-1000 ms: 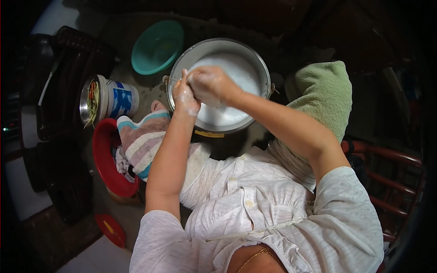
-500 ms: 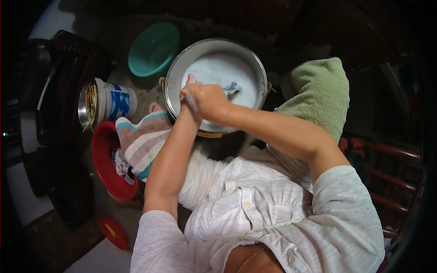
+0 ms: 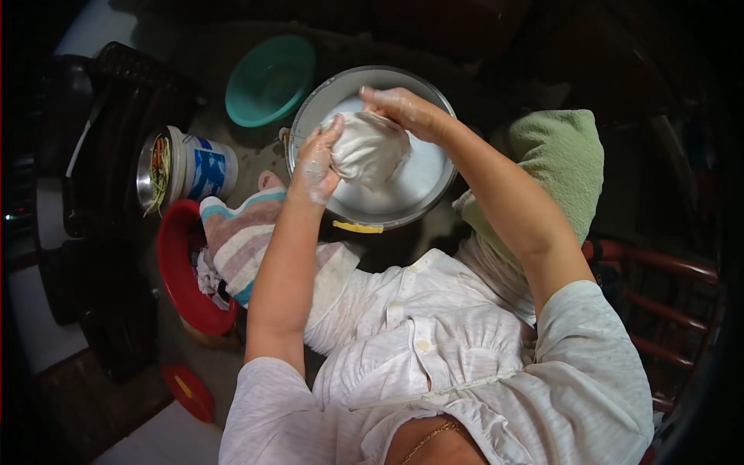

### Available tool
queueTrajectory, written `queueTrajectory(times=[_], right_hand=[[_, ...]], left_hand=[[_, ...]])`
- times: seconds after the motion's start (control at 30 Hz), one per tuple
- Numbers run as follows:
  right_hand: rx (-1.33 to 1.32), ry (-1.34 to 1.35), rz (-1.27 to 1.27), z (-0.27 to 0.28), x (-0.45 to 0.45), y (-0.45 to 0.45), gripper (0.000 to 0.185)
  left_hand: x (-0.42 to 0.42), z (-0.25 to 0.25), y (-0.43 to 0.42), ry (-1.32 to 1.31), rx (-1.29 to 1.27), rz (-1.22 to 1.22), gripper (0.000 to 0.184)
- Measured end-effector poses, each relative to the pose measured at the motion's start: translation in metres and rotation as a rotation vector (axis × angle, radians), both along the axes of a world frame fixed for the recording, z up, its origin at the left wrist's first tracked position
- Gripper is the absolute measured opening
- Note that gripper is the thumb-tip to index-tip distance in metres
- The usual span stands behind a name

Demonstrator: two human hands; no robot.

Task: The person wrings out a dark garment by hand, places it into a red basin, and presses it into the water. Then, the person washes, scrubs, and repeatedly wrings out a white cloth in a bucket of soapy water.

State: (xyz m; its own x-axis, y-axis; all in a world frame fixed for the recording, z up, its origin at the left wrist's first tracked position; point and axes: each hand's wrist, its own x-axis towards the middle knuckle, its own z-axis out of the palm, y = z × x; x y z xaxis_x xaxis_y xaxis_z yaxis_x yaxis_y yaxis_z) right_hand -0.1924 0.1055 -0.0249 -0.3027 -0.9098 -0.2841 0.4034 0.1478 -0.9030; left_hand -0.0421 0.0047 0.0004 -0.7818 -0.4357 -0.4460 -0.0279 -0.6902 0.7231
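Note:
A wet white cloth [image 3: 370, 149] is stretched between my two hands above a metal bucket [image 3: 408, 215] of soapy water. My left hand [image 3: 316, 161], with suds on it, grips the cloth's left edge. At the upper right edge, my right hand [image 3: 404, 108] has its fingers closed on the fabric. Foamy water [image 3: 422, 172] shows below and to the right of the cloth. The cloth hides part of the bucket's inside. A yellow handle grip [image 3: 358, 228] hangs at the bucket's near rim.
A green basin [image 3: 242, 97] stands behind left of the bucket. Further left are a white pail [image 3: 225, 172] and a metal bowl [image 3: 145, 177] with vegetable scraps. A red basin [image 3: 172, 260] holds cloths. Towels, one striped [image 3: 256, 232] and one green [image 3: 562, 167], cover my knees.
My hands, clasped together over the bucket before, have moved apart. The white cloth is now raised and spread between them. The bluish piece seen in the suds earlier is no longer visible.

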Motion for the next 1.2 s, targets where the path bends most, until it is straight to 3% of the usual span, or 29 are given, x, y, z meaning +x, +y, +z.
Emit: queueTrajectory(times=[0.07,0.13,0.2,0.27,0.3,0.37,0.6,0.67,0.7,0.73,0.83,0.9,0.93,1.0,1.13,1.2], right_hand=[[-0.030,0.142,0.088,-0.005,0.000,0.003,0.045],[0.147,0.429,0.426,-0.008,-0.002,0.007,0.041],[0.177,0.418,0.394,-0.016,-0.006,0.012,0.034],[0.036,0.170,0.186,-0.033,-0.010,0.012,0.025],[0.034,0.169,0.190,-0.032,-0.009,0.010,0.025],[-0.088,-0.264,-0.004,-0.030,-0.006,0.005,0.014],[-0.166,-0.395,-0.356,0.007,0.039,-0.009,0.022],[-0.288,0.084,-0.221,0.016,0.054,-0.010,0.027],[-0.219,0.118,-0.130,0.036,0.071,-0.005,0.030],[-0.408,0.642,-0.226,0.036,0.082,-0.009,0.026],[-0.301,0.780,-0.108,0.029,0.093,-0.005,0.026],[-0.248,1.077,-0.247,0.011,0.085,-0.010,0.029],[-0.249,1.079,-0.246,0.011,0.077,-0.010,0.029],[0.180,1.066,-0.215,0.015,0.062,-0.007,0.031],[0.036,1.201,-0.224,0.015,0.089,-0.013,0.032],[-0.012,1.216,-0.225,0.014,0.100,-0.010,0.029]], left_hand=[[0.003,-0.003,-0.008,0.003,0.018,0.050,0.024],[0.005,0.006,-0.009,0.028,-0.077,0.134,0.022],[0.004,0.002,-0.011,-0.043,-0.164,0.239,0.020],[0.008,-0.017,-0.024,-0.038,-0.283,0.322,0.025],[0.008,-0.017,-0.023,-0.039,-0.285,0.326,0.025],[0.006,-0.017,-0.018,-0.031,-0.225,0.373,0.024],[-0.003,-0.033,-0.013,-0.142,-0.115,0.460,0.022],[-0.002,-0.041,-0.012,-0.050,0.011,0.327,0.026],[0.002,-0.040,-0.006,-0.050,0.040,0.338,0.035],[0.003,-0.032,0.002,-0.050,0.042,0.335,0.035],[-0.004,-0.012,0.019,-0.166,0.144,0.250,0.043],[-0.012,-0.015,0.031,-0.152,0.165,0.277,0.041],[-0.016,-0.015,0.036,-0.134,0.183,0.304,0.040],[-0.018,-0.014,0.037,-0.128,0.157,0.240,0.037],[-0.012,-0.011,0.033,-0.072,0.187,0.265,0.043],[-0.006,-0.006,0.023,-0.331,0.244,0.108,0.056]])
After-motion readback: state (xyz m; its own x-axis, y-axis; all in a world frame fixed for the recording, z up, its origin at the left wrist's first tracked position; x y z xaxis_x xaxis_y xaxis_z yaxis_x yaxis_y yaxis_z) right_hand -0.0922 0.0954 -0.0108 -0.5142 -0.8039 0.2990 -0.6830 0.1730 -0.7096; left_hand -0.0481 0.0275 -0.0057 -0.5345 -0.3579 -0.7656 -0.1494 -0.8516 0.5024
